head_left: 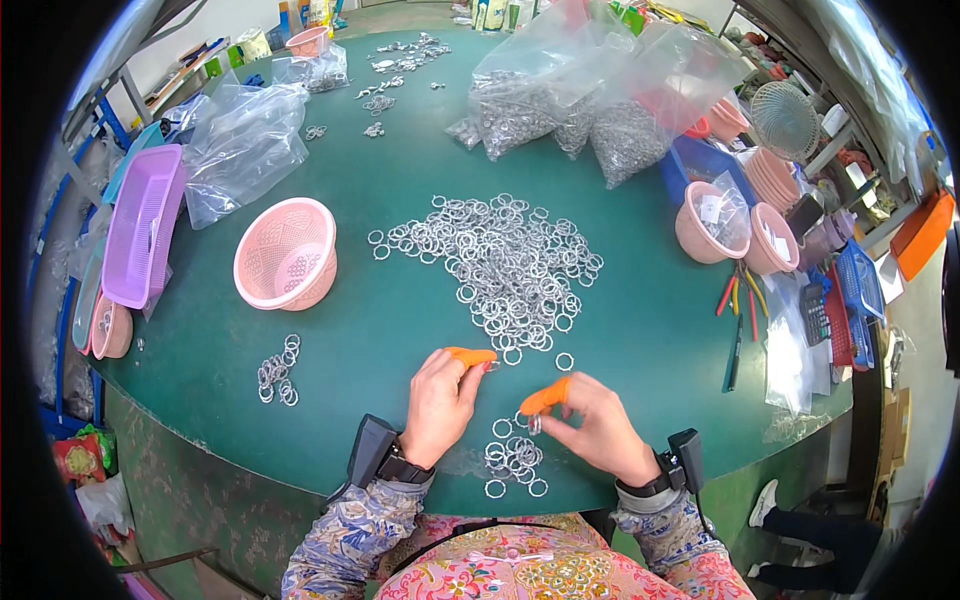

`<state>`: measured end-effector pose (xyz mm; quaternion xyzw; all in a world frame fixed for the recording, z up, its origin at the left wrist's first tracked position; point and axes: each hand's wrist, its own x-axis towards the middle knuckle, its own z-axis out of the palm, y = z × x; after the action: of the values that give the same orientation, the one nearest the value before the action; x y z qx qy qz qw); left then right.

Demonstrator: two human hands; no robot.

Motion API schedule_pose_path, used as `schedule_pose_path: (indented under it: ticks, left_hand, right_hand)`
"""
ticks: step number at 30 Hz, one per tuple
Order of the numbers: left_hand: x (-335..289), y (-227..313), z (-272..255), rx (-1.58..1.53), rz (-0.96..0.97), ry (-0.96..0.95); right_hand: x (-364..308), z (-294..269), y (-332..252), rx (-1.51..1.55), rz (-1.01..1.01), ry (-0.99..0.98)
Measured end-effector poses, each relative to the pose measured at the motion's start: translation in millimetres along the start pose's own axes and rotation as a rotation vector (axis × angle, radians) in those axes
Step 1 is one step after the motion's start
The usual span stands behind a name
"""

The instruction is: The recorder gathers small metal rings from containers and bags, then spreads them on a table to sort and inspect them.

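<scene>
A large heap of silver metal rings [520, 265] spreads over the middle of the green table. At its near edge my left hand [443, 390], with an orange finger cot on the index finger, pinches a metal ring [494, 366]. My right hand [590, 420], also wearing an orange cot, holds a metal ring or a few stacked ones [535, 425] between thumb and index finger. Just below lies a small pile of rings [514, 458] near the table's front edge. Off to the left sits another small ring cluster [279, 370]. One loose ring [565, 361] lies between the heap and my right hand.
A pink basket [262, 285] stands left of the heap, with a purple tray [140, 230] beyond it. Clear bags of metal parts [625, 135] stand at the back. Pliers [738, 295], a black pen [736, 355] and pink baskets [705, 245] line the right side.
</scene>
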<state>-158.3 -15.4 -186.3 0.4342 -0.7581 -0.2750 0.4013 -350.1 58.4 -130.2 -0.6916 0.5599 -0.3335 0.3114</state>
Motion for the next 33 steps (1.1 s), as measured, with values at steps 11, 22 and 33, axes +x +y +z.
schedule_pose_path:
  ticks: [11, 22, 33]
  left_hand:
    - [-2, 1, -4, -0.180, -0.258, -0.104]
    - [-1, -1, -8, -0.846, -0.395, -0.326]
    - [-9, 29, -39, -0.193, -0.045, -0.373]
  right_hand:
    - [15, -2, 50, -0.530, 0.001, 0.329]
    - [11, 1, 35, -0.076, 0.165, 0.235]
    - [7, -17, 16, -0.055, -0.095, -0.026]
